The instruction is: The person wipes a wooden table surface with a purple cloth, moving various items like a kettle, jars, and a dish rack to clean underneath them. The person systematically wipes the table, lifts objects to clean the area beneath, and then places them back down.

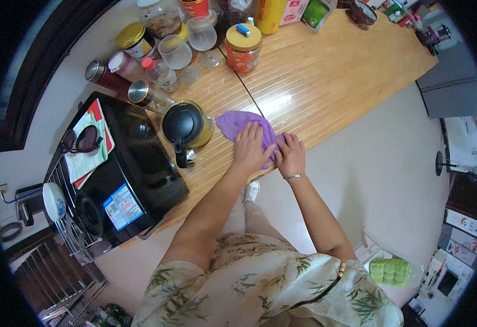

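A crumpled purple cloth (230, 121) lies on the wooden table near its front edge. My left hand (251, 146) rests palm down on the cloth, fingers stretched out over it. Close by on the right, my right hand (291, 156) has its fingers bent around the cloth's right part at the table edge. Folds of purple show between the two hands. Just left of the cloth stands a glass jug (206, 132) with a black lid and handle, holding yellowish liquid.
The wooden table (325, 71) has a dark seam across it. Wine glasses (175, 52), bottles and jars crowd its back left, with a yellow-lidded jar (243, 49) beside them. A black appliance (140, 158) carrying papers and sunglasses (86, 139) stands at left.
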`<state>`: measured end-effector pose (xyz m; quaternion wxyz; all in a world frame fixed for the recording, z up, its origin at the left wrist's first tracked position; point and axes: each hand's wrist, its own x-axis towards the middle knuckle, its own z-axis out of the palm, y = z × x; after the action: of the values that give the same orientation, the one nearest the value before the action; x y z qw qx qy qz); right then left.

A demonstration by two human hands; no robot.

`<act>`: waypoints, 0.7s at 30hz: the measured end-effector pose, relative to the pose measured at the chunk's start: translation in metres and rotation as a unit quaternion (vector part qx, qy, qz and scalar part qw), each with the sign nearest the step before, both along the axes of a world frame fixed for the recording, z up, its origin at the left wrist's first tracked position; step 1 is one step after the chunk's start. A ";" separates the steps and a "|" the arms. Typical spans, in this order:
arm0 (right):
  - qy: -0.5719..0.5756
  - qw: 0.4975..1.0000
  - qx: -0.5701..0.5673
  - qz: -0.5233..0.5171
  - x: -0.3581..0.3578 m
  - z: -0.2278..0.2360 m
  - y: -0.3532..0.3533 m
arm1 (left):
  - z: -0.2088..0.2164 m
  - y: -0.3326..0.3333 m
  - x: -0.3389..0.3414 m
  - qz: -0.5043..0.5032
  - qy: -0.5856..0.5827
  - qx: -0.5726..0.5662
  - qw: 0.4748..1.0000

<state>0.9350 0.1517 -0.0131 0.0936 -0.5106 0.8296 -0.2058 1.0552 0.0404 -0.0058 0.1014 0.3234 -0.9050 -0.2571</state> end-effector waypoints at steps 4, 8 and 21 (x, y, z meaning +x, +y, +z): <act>0.008 0.996 -0.078 0.054 -0.006 -0.013 0.024 | -0.001 0.045 0.068 -0.028 -0.037 0.035 0.998; 0.009 0.994 -0.093 0.048 0.006 -0.015 0.030 | -0.010 0.048 0.087 -0.002 -0.016 0.031 0.999; 0.012 0.997 -0.061 0.053 0.009 -0.002 0.033 | 0.002 0.044 0.069 -0.078 -0.054 -0.010 0.995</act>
<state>0.9439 0.1843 -0.0154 0.0632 -0.5610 0.7883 -0.2448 1.1245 0.0839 -0.0040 0.0349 0.2641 -0.9342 -0.2372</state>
